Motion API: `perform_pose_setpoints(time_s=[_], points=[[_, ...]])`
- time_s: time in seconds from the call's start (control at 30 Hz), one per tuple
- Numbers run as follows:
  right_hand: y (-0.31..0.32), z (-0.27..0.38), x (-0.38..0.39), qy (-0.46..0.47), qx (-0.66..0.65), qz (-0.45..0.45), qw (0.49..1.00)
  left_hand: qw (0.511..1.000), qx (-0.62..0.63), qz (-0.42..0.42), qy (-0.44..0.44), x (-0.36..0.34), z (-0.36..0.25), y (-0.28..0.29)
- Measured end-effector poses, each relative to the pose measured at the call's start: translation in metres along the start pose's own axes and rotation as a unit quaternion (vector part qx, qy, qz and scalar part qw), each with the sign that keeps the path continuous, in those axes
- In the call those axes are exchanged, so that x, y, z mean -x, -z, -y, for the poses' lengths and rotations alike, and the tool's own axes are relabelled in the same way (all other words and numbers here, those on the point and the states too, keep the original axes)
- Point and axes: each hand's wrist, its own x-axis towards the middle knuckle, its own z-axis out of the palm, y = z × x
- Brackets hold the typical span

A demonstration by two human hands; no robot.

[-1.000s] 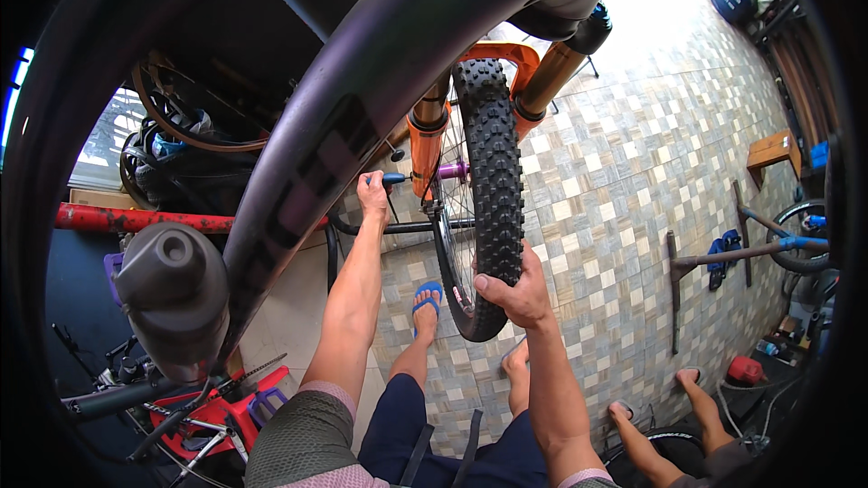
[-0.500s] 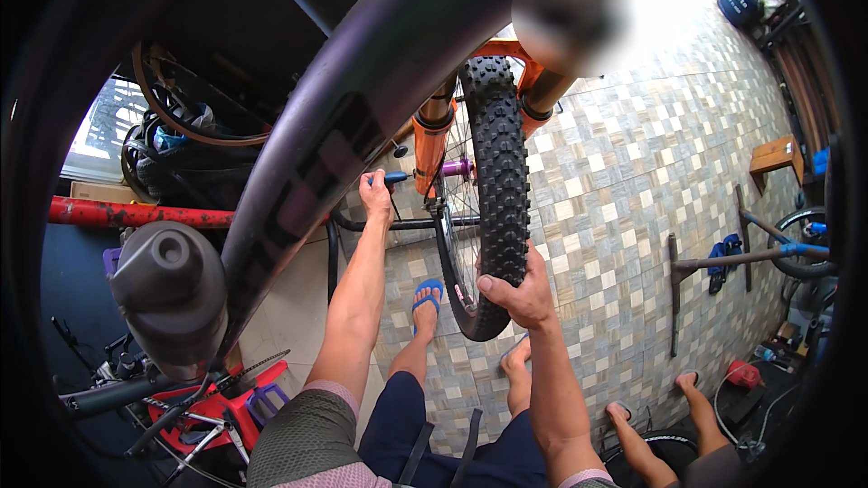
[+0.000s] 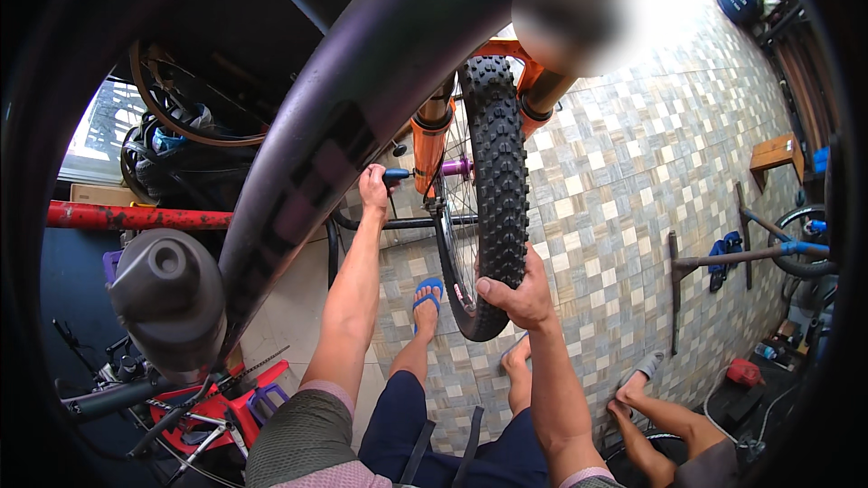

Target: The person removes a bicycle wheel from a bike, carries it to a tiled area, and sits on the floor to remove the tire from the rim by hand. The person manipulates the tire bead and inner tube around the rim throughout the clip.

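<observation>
Wheel (image 3: 503,172), one, in right grip (image 3: 524,293); one blue handle (image 3: 396,174), left grip (image 3: 373,192)

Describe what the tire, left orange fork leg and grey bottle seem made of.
Tire: matte black rubber, judging by its knobbly tread. Left orange fork leg: probably painted metal, from its smooth, saturated colour and sheen. Grey bottle: likely satin plastic, given its moulded shoulder.

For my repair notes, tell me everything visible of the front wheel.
The wheel sits upright between the legs of the orange fork, seen nearly edge-on. Its black tire, rubber by its look, bears blocky knobs. Thin spokes and a purple hub show on its left side. The right hand has its grip on the tire's near end, thumb on the tread.
</observation>
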Motion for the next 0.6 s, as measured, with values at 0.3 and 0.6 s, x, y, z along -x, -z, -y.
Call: perform_pose_setpoints(time_s=[0.3, 0.6], points=[[-0.020, 0.000, 0.003, 0.003, -0.029, -0.016, 0.999, 0.991, -0.017, 0.059, 0.116, 0.000, -0.005, -0.011], [-0.033, 0.000, 0.002, 0.019, -0.021, 0.011, 1.000, 0.991, -0.116, 0.062, 0.005, 0.014, 0.012, 0.008]])
